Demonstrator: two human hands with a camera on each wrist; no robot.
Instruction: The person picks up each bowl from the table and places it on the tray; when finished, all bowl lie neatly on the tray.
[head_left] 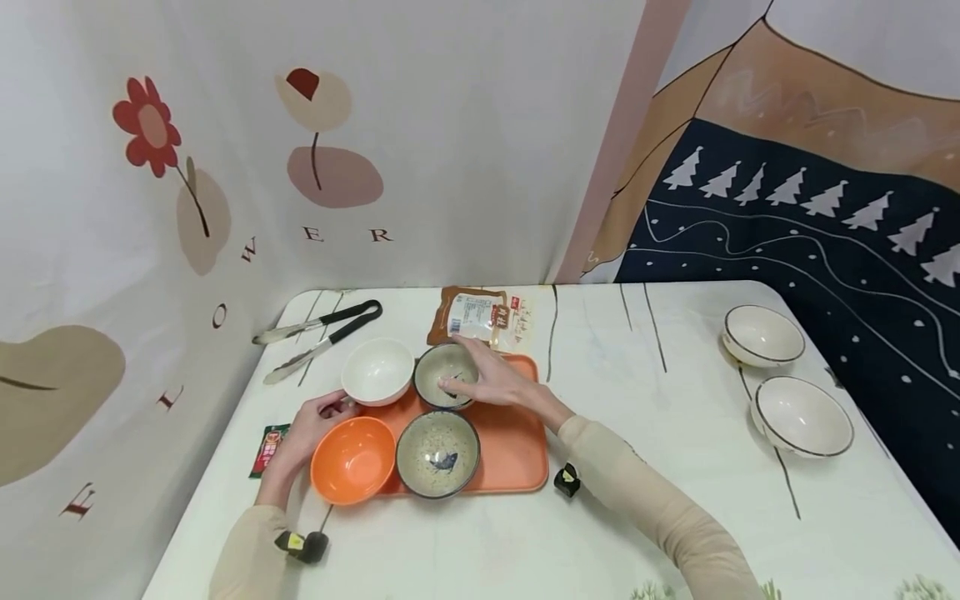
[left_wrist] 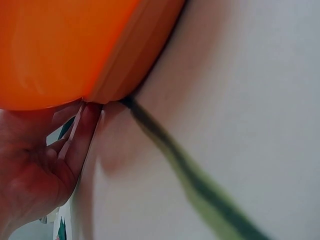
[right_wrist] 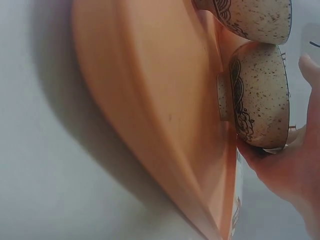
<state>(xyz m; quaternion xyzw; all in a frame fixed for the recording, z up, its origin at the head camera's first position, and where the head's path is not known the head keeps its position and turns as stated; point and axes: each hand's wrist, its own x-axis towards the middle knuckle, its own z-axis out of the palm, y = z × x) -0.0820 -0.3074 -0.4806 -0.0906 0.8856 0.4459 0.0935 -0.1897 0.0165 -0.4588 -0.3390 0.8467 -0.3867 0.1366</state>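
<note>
My right hand (head_left: pixel 491 377) is at the far speckled bowl (head_left: pixel 431 371), its fingers along the outside and its thumb extended over the inside. In the right wrist view the thumb stands apart from the rim of this speckled bowl (right_wrist: pixel 262 95). My left hand (head_left: pixel 311 425) has its fingertips right at the lower left side of the white bowl (head_left: pixel 377 371). The orange bowl (head_left: pixel 352 460) sits just in front of that hand and hides the fingertips in the left wrist view. A second speckled bowl (head_left: pixel 438 454) stands nearest me. The bowls crowd the orange tray (head_left: pixel 513 450).
Black-handled tongs (head_left: pixel 322 333) lie at the back left, with a brown food packet (head_left: pixel 476 315) behind the tray. A small green and red packet (head_left: pixel 268 450) is left of my left forearm. Two cream bowls (head_left: pixel 763 335) (head_left: pixel 802 415) stand at the far right.
</note>
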